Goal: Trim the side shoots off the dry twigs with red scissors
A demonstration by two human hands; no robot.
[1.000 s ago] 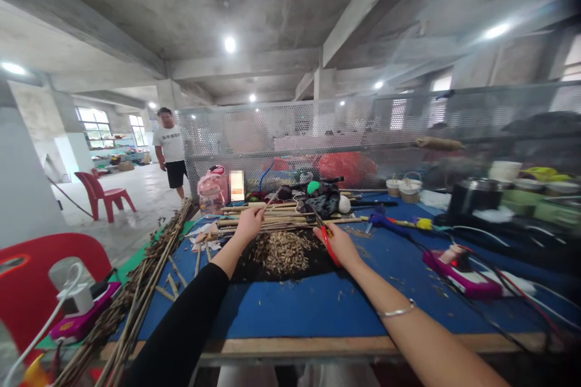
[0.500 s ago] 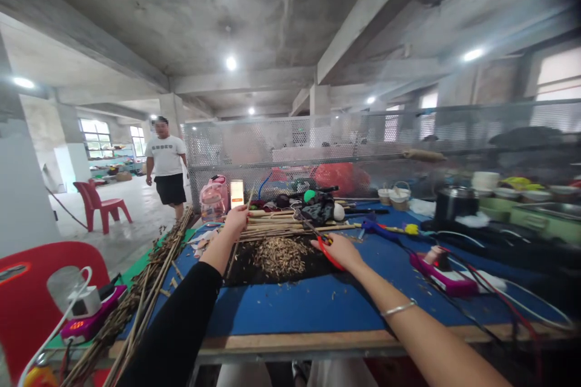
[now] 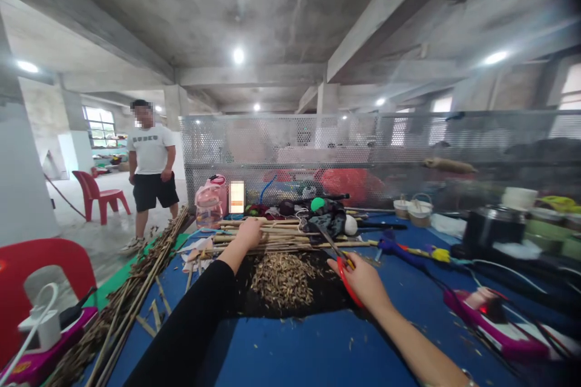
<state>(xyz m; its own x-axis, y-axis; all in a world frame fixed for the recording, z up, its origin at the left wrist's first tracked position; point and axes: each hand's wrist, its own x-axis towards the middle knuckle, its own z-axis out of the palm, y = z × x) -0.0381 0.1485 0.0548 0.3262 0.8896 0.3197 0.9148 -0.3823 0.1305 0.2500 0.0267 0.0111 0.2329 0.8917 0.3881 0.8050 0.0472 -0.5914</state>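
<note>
My right hand [image 3: 365, 281] is closed around red-handled scissors [image 3: 334, 244], whose dark blades point up and away to the left. My left hand [image 3: 249, 233] reaches over a row of pale, thin sticks [image 3: 284, 246] lying crosswise on the table. Its fingers are curled down among the sticks and seem to grip one, though the fingertips are partly hidden. Between my arms, a heap of short cut stick pieces [image 3: 284, 281] rests on a black cloth [image 3: 254, 307]. The scissors are above the cloth's right side, apart from the sticks.
Long dry stalks [image 3: 122, 302] line the left table edge. Behind the sticks stand a pink bottle [image 3: 210, 202] and a lit phone [image 3: 236, 196]. Purple power strips [image 3: 499, 326] with cables lie right and left. A person [image 3: 152, 154] stands beyond, near a red chair [image 3: 102, 193].
My left hand has come down onto the row of sticks; the upright stick it held no longer shows. The view has moved closer to the table. The person at left has come nearer.
</note>
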